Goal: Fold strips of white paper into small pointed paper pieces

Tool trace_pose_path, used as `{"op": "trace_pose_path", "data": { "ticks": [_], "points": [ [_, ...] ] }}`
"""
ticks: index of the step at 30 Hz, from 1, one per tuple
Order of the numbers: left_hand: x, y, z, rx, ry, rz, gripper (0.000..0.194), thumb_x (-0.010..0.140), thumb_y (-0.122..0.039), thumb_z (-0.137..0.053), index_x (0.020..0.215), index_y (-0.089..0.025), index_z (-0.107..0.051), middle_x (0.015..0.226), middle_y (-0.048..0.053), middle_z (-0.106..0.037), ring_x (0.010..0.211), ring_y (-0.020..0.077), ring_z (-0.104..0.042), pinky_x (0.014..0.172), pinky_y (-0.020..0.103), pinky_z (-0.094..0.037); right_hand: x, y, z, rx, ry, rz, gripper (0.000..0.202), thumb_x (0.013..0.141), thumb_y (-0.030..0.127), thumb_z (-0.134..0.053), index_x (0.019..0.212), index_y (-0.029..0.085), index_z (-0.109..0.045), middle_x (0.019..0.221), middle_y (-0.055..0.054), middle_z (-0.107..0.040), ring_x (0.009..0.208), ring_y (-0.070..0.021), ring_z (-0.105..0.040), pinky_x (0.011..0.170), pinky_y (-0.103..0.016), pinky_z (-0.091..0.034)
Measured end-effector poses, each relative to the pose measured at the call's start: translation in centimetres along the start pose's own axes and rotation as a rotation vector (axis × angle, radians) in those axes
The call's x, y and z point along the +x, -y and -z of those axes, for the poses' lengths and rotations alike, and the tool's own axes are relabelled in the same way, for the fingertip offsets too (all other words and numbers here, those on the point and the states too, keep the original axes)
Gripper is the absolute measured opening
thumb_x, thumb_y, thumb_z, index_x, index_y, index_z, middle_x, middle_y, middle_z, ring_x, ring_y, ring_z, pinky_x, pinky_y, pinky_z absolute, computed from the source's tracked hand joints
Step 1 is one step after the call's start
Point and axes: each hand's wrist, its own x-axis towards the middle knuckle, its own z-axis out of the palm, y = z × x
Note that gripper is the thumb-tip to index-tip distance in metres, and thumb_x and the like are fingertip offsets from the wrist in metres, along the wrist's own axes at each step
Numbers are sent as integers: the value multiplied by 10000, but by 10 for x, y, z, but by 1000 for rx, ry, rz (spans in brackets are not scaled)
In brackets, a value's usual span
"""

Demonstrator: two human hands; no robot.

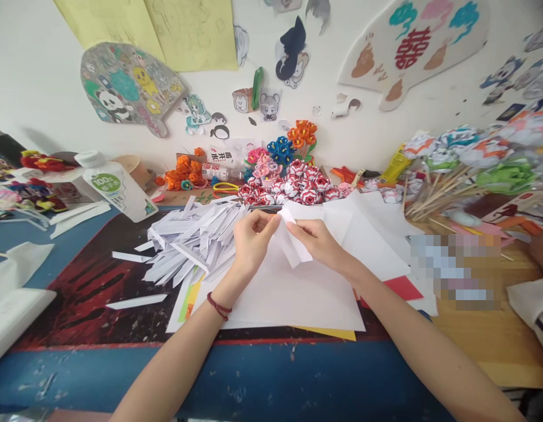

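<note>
Between my two hands is a small white paper strip [293, 243], partly folded, held above a stack of white paper sheets [297, 299]. The fingers of my left hand [254, 234] pinch its upper left end. My right hand [316, 237] grips the strip's right side between thumb and fingers. Left of my left hand lies a heap of folded white paper strips [196, 240], with a few loose ones around it. Edges of yellow and green paper stick out beneath the white sheets.
A white bottle [115, 184] leans at the back left. Red-and-white paper flowers [297, 181] stand along the wall. Paper flowers on wooden sticks [447, 181] crowd the right side. A red paper piece [403, 288] lies by my right forearm. Part of another person shows at the right edge.
</note>
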Motion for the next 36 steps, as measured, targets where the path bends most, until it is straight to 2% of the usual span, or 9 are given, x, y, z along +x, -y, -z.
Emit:
{"op": "trace_pose_path", "data": {
  "ticks": [3,7,12,15,18,22,26,29,36],
  "points": [
    [-1,2,-1,30,9,-30,268,788,-410,-659,755,-145,-635,768,36,-672,659,118,-570,618,232,-439,2,-4,0,-10,-20,-27,417,851,520,-534,674,142,-537,628,13,-443,567,-101,-395,502,-232,-307],
    [-1,0,0,98,49,-73,264,806,-405,-642,757,-146,-640,751,30,-659,655,117,-559,618,234,-432,3,-7,2,-43,-97,-47,404,798,502,-613,641,136,-550,594,18,-443,542,-97,-396,469,-226,-283],
    [5,-8,8,193,170,-97,226,809,-372,-641,799,-148,-674,776,37,-670,691,134,-581,646,245,-441,1,-5,4,29,-75,-45,338,785,450,-644,721,119,-642,661,-10,-553,593,-127,-497,515,-232,-360],
    [9,-11,11,147,221,-62,220,798,-361,-656,835,-147,-689,813,48,-678,718,142,-588,666,249,-445,0,-4,5,46,-59,-61,333,782,446,-646,735,117,-659,671,-16,-582,593,-134,-515,513,-234,-367],
    [9,-12,12,4,255,22,232,789,-373,-667,811,-142,-681,792,45,-666,709,135,-573,662,247,-440,0,-3,6,29,-31,-51,337,802,441,-624,728,114,-659,662,-14,-573,588,-130,-506,511,-233,-353],
    [9,-13,12,-150,259,105,228,763,-371,-696,762,-145,-668,731,19,-637,664,111,-541,645,235,-433,0,-2,7,5,-9,-33,344,815,434,-615,690,115,-638,632,-2,-531,575,-117,-471,507,-233,-326],
    [9,-14,12,-181,284,132,237,739,-376,-721,762,-144,-678,800,40,-671,721,133,-581,690,257,-456,0,-3,8,-12,7,-20,356,811,432,-623,643,119,-603,595,15,-467,555,-102,-418,506,-237,-302],
    [9,-13,13,-121,275,107,255,750,-391,-707,780,-139,-686,818,54,-685,737,147,-594,689,263,-461,0,-2,8,-2,18,-16,370,814,444,-615,632,123,-594,594,14,-468,556,-104,-420,508,-239,-308],
    [6,-9,10,152,169,-60,265,815,-403,-626,802,-145,-688,756,34,-665,677,130,-562,630,239,-428,0,-2,6,-1,-6,-62,364,796,464,-620,665,125,-624,626,-4,-545,568,-122,-479,495,-233,-337]
  ]
}}
